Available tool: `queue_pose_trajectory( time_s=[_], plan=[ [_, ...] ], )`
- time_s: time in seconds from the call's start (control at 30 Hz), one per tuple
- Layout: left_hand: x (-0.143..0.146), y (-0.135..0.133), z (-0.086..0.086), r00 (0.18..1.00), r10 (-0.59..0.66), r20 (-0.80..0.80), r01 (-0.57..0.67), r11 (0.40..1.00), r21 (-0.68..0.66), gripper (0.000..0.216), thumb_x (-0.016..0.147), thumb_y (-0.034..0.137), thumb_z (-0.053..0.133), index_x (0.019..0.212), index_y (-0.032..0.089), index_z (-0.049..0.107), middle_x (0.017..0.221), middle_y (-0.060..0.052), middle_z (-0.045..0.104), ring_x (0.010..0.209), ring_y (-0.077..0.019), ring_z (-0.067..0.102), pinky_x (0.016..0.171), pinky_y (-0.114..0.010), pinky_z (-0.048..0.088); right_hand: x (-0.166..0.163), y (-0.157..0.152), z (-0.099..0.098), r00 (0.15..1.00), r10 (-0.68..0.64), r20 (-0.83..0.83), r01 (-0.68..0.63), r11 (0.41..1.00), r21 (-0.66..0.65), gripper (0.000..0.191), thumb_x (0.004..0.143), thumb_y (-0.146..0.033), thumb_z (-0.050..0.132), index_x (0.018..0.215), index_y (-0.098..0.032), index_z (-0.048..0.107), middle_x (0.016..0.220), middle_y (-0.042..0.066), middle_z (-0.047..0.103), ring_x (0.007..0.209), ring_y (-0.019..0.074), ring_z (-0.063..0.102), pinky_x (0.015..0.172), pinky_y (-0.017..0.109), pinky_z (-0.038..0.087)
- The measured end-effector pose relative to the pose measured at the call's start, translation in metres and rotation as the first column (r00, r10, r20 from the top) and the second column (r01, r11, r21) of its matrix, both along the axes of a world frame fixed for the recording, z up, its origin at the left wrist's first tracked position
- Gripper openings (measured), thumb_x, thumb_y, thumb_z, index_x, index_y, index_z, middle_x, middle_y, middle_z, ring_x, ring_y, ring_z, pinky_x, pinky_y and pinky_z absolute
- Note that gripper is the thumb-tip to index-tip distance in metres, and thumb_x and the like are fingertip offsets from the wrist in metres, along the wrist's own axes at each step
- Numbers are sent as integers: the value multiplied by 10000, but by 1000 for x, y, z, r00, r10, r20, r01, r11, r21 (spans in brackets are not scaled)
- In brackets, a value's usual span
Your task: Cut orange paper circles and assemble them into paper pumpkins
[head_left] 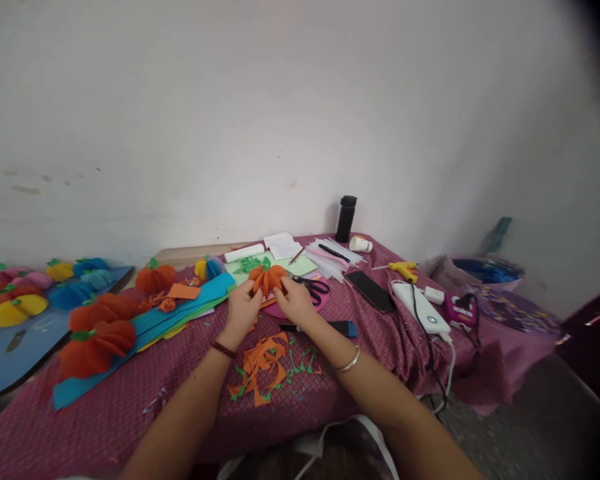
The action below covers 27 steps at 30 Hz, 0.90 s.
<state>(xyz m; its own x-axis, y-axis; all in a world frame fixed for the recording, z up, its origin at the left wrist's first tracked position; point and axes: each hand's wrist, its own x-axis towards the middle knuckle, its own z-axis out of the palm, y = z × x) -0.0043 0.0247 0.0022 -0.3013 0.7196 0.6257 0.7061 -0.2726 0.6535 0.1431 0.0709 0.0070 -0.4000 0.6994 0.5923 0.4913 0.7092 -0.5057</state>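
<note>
Both my hands grip an orange paper pumpkin (268, 278) with a green stem, held just above the checked cloth of the table (130, 400). My left hand (242, 309) pinches its left side and my right hand (294, 301) pinches its right side, fingers closed on the folds. Orange and green paper scraps (263, 371) lie on the cloth between my forearms. Scissors with black and pink handles (314, 287) rest on a pink paper disc (280, 311) just right of my right hand.
Finished orange pumpkins (97, 333) lie on blue paper strips (145, 330) at left; more coloured ones (40, 287) sit on a blue board. At right are a phone (377, 291), white power bank (420, 308), yellow glue gun (404, 269), black bottle (345, 219) and stacked papers (330, 257).
</note>
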Motion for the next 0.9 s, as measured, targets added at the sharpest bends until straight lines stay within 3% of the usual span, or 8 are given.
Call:
queue_pose_trajectory(
  time_s=[0.17,0.37,0.53,0.7,0.9],
  plan=[
    [7,-7,9,998,-41,37,41,999,-1,308,850,295,504,572,181,434,556,35,396,551,-113,377,543,-256,264,1,8,-4,1000,2,14,-1,998,-64,174,897,-178,441,788,-191,577,652,15,591,593,150,514,578,245,308],
    [7,-11,10,974,-145,175,132,988,80,419,965,414,302,691,178,513,625,-2,482,590,-139,438,567,-273,337,3,18,-7,990,59,-131,-68,995,-67,176,885,-172,429,811,-203,585,712,19,610,681,166,544,628,242,357],
    [5,-9,10,965,-110,236,95,993,75,330,930,450,422,753,188,515,617,23,480,564,-125,469,550,-249,374,3,22,-10,984,40,-176,-56,994,-91,174,877,-201,424,742,-199,532,661,10,563,634,162,514,616,246,349],
    [0,-5,12,884,-152,441,113,987,112,361,936,506,362,851,188,510,685,5,552,524,-118,508,509,-245,420,5,25,-11,978,22,-210,-47,992,-114,174,871,-219,418,709,-202,478,632,-7,517,611,149,498,605,239,336],
    [-2,-5,12,870,-176,460,154,984,86,364,919,517,401,865,184,536,714,-10,575,554,-116,523,525,-240,429,7,26,-10,977,11,-214,-36,993,-109,170,865,-221,420,704,-202,470,639,-9,520,616,142,492,611,235,334]
  ],
)
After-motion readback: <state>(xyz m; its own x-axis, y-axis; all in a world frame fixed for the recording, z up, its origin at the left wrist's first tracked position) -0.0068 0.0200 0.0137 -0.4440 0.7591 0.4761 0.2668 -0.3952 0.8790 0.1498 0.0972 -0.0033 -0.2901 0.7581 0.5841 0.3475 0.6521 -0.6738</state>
